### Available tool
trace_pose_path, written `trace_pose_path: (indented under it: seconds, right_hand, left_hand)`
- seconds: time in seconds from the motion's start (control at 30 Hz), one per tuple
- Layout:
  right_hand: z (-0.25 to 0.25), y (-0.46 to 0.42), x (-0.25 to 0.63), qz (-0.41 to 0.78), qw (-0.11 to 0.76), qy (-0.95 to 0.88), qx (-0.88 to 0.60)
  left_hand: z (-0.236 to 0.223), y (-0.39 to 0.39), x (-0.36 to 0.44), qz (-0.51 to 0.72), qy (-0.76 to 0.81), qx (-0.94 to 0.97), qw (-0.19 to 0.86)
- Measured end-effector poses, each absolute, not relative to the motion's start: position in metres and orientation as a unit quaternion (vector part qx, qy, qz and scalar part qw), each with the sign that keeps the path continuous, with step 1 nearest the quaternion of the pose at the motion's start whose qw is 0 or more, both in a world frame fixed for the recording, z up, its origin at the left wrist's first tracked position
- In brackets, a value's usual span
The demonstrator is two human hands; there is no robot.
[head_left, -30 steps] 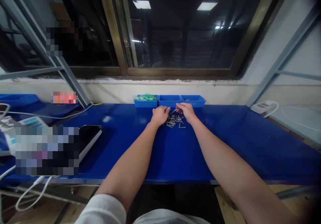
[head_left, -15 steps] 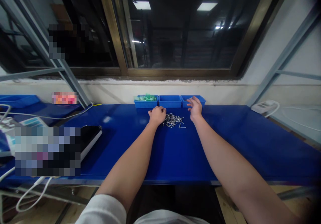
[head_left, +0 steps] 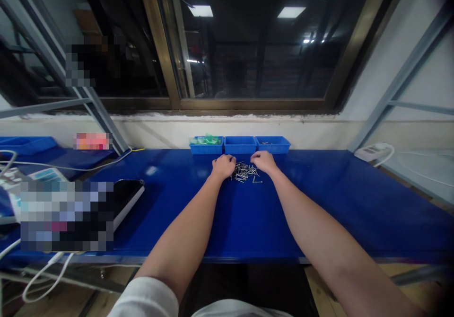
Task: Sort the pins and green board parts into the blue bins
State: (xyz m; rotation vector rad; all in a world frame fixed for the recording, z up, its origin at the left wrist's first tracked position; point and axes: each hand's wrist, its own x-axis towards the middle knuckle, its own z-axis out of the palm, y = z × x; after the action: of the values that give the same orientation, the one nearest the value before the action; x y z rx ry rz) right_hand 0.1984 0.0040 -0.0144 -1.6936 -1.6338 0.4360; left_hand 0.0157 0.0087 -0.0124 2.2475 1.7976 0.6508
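A loose pile of silver screws (head_left: pixel 244 171) lies on the blue table. At the pile's left edge rests my left hand (head_left: pixel 223 166), its fingers bent inward; what the fingertips hold, if anything, is hidden. My right hand (head_left: pixel 265 161) is over the pile's right side with thumb and fingers drawn together, and I cannot make out what is between them. Behind the hands stand three blue bins in a row: the left bin (head_left: pixel 198 150) holds green plastic packets (head_left: pixel 209 139), the middle bin (head_left: pixel 240 145) shows its blue inside, and the right bin (head_left: pixel 278 147) has a few small pieces.
A black-topped device (head_left: pixel 129 191), partly blurred out, lies at the left with white cables (head_left: pixel 46 279). A white power strip (head_left: pixel 374 150) sits at the right rear by a grey metal frame (head_left: pixel 400 80). The window (head_left: pixel 255 47) and wall close off the back.
My right hand has come down from the right bin, moving left and toward me to the screw pile, and its fingers have closed together. My left hand has stayed nearly in place.
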Motion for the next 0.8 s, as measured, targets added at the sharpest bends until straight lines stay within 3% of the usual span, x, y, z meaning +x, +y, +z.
trace_pose_path:
  seconds: [0.2, 0.8]
  right_hand:
    - [-0.0120, 0.0012, 0.1908, 0.176, 0.300, -0.685, -0.640]
    - [-0.0138, 0.0025, 0.1871, 0.130, 0.239, -0.759, -0.592]
  left_hand:
    - [-0.0117, 0.0073, 0.0166, 0.201, 0.610, 0.759, 0.107]
    - [-0.0126, 0.0066, 0.0166, 0.194, 0.602, 0.768, 0.101]
